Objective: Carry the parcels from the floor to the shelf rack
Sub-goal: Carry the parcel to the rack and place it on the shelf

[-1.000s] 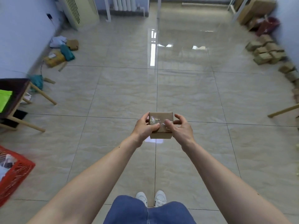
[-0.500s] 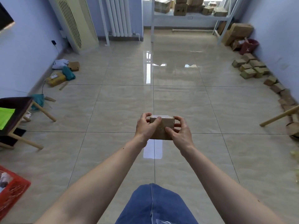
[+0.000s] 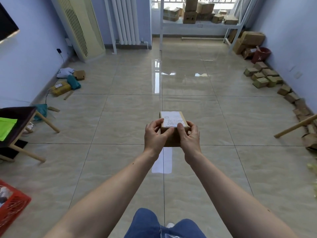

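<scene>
Holding parcel [image 3: 172,127] btwn left hand [image 3: 155,136] & right hand [image 3: 189,137], label up

A small cardboard parcel [image 3: 172,129] with a white label on top is clasped between the left hand [image 3: 155,135] and the right hand [image 3: 190,137], thumbs on its upper edge, above the tiled floor [image 3: 120,117]. Far beyond the parcel stands the shelf rack [image 3: 199,24], loaded with boxes. To the right of the parcel, more parcels [image 3: 262,77] lie along the wall; to its left stands a wooden stool [image 3: 18,121].
</scene>
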`<state>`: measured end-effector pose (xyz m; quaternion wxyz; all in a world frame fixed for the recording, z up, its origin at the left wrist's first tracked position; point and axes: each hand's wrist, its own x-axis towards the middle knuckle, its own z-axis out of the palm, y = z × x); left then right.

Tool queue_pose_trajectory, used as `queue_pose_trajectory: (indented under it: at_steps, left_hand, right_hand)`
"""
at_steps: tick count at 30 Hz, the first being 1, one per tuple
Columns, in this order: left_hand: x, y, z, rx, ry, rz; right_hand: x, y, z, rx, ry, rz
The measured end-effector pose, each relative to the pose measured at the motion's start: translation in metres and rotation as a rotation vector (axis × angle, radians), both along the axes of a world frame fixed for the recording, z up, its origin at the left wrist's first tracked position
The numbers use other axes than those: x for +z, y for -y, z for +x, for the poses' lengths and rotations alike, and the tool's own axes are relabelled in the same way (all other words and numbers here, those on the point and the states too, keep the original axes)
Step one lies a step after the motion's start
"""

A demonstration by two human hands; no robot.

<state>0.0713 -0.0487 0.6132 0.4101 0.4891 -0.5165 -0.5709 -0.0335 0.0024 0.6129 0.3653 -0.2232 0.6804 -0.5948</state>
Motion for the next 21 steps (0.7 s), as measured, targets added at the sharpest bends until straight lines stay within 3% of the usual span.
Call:
queue_pose_trajectory:
  at_steps: [6,10,14,21]
  left_hand:
    - [0.009,0.001,-0.001,-0.014,-0.028,0.052]
    - [0.013,0.008,-0.002,-0.049,0.069,0.227]
    - [0.019,0.009,-0.004,-0.084,-0.074,0.428]
    - [0.025,0.000,-0.013,0.044,-0.179,0.482]
  right_hand:
    - [0.008,0.002,-0.009,-0.045,0.068,-0.004]
    - [0.020,-0.002,-0.015,-0.026,0.085,-0.030]
    - [0.024,-0.005,-0.018,0.034,0.105,-0.064]
    - [0.023,-0.007,-0.018,0.002,0.156,-0.034]
